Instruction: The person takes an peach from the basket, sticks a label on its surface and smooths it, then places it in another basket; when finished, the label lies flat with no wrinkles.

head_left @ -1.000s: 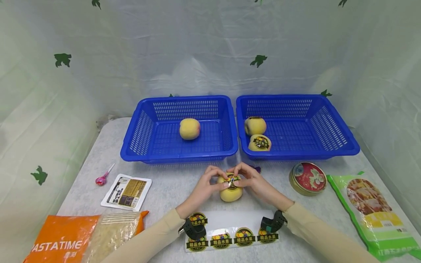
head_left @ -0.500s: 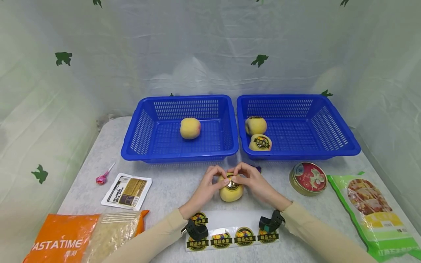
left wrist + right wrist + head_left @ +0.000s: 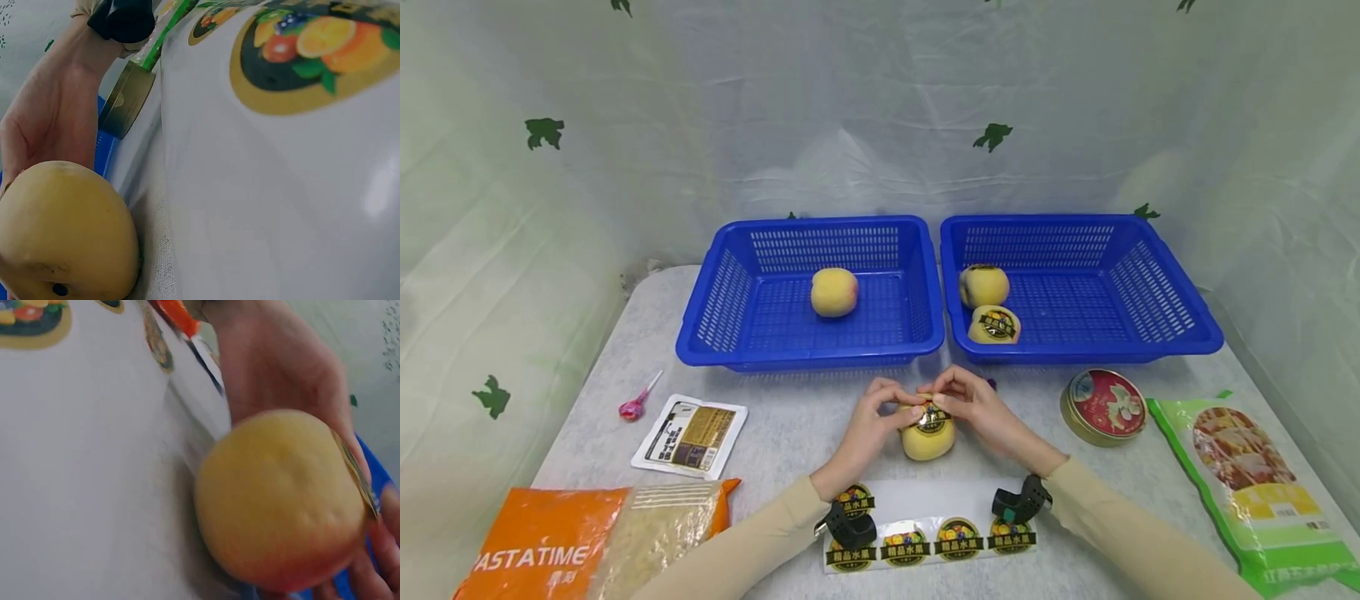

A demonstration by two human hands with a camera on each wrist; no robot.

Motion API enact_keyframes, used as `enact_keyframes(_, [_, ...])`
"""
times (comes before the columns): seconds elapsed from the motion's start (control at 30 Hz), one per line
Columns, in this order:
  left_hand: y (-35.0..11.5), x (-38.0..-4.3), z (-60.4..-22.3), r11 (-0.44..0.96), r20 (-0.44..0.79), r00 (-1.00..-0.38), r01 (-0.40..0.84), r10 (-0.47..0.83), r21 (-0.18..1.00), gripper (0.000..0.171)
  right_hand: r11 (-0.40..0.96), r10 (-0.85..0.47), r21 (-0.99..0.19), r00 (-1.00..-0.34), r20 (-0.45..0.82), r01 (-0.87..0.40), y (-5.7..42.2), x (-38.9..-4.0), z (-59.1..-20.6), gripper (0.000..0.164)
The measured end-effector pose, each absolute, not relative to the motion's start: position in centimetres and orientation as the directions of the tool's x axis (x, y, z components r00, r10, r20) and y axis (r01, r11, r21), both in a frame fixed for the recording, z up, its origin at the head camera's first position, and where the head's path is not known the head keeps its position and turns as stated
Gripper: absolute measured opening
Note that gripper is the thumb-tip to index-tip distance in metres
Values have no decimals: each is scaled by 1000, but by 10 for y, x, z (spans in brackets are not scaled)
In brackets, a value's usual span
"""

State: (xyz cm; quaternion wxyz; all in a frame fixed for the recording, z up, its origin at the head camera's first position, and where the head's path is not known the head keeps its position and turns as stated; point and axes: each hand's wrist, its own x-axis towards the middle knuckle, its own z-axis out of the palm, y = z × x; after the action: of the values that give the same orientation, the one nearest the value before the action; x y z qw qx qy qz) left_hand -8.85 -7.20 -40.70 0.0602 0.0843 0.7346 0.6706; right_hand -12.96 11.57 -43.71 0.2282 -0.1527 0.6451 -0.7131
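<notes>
A yellow peach with a red blush stands on the table between both hands. On its upper side is a round black-and-gold fruit sticker, partly hidden by the thumbs; the right wrist view shows the sticker edge-on along the peach. My left hand holds the peach from the left, its thumb on the sticker. From the right, my right hand holds it with curled fingers, thumb at the sticker's upper edge. The far fingertips are hidden behind the fruit.
A sticker sheet lies before the hands. Behind stand a left blue basket with one peach and a right blue basket with two stickered peaches. Around are a lollipop, white packet, orange bag, round tin and green bag.
The right thumb has shifted slightly up toward the sticker's top edge, and more of the sticker's face shows. Both hands stay at the peach, which keeps its place.
</notes>
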Motion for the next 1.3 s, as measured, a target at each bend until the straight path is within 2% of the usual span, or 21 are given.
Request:
enact_keyframes(0.3, [-73, -87, -411, 80, 74, -982, 89, 176, 993, 14, -67, -566, -993, -823, -45, 100, 121, -131, -439, 21])
enact_keyframes(0.47, [-74, -87, -413, 110, 97, -981, 116, 169, 987, 11, -22, -616, -997, -786, -42, 70, 123, -134, -439, 25])
enact_keyframes(0.7, [-77, -87, -412, 152, 57, -962, 100, 268, 983, 22, -8, -613, -1000, -790, 4, 1, 124, -133, -437, 26])
enact_keyframes(0.83, [-77, -86, -410, 175, 29, -948, 88, 318, 981, 29, -12, -647, -1000, -762, 7, 1, 127, -134, -439, 28])
enact_keyframes(0.93, [-75, -85, -408, 183, 39, -950, 100, 310, 978, 28, -25, -678, -1000, -735, 19, -4, 130, -135, -440, 29])
enact_keyframes(1.1, [-74, -85, -407, 195, 49, -956, 109, 289, 975, 27, -49, -676, -999, -735, 47, -18, 130, -136, -440, 30])
enact_keyframes(1.3, [-78, -87, -413, 151, 35, -954, 83, 298, 985, 27, -52, -672, -997, -740, -10, 61, 132, -135, -441, 26])
